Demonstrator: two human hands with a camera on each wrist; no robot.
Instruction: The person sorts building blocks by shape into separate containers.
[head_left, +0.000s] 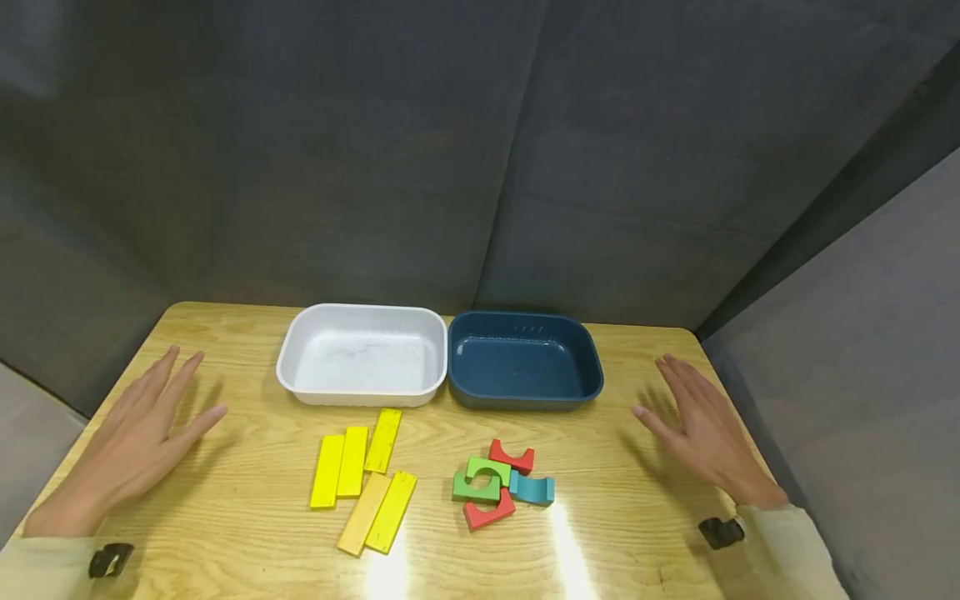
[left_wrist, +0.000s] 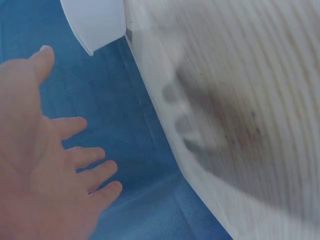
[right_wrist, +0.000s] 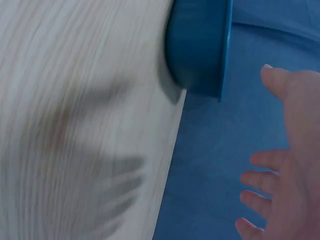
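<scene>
Above the table's left side, my left hand (head_left: 138,442) holds nothing, its fingers extended and its thumb apart. On the right side my right hand (head_left: 705,429) is likewise bare, fingers stretched out. Between them lie several flat yellow blocks (head_left: 326,472), one a paler orange-yellow block (head_left: 363,512). To their right is a cluster of arch-shaped blocks: a red one (head_left: 491,510) in front, another red one (head_left: 513,457) behind, two green ones (head_left: 476,488) and a blue one (head_left: 532,489). Neither hand touches any block.
A white bin (head_left: 360,398) and a dark blue bin (head_left: 525,403) stand side by side at the table's far edge, with no blocks in them. Dark cloth (head_left: 337,150) hangs behind the wooden table (head_left: 247,533). A grey panel (head_left: 862,333) rises along the right.
</scene>
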